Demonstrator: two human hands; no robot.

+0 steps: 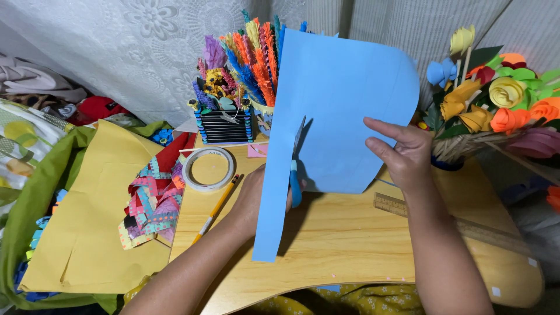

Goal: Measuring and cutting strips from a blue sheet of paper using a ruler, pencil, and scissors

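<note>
Blue paper (344, 105) stands nearly upright over the middle of the wooden table (350, 245), its long axis running from near to far, tilted slightly right at the top. A cut runs up it from the near edge, leaving a narrow strip (271, 210) hanging on the left side. Scissors (296, 169) with a blue handle sit in that cut, blades pointing up and away. The left hand (254, 195) is closed around the scissor handle, mostly hidden behind the strip, so the finger positions cannot be told exactly. The right hand (402, 154) pinches the sheet's right edge, thumb on the near face and fingers behind, holding it up. The uncut paper lies directly above and beyond the left hand, along the blades' line; the right hand is off to the right of that line.

To the left lie a tape roll (208, 169), a pencil (217, 209) and paper scraps (153, 201). Paper flowers (501, 99) stand at far right, a ruler (408, 207) near the right wrist.
</note>
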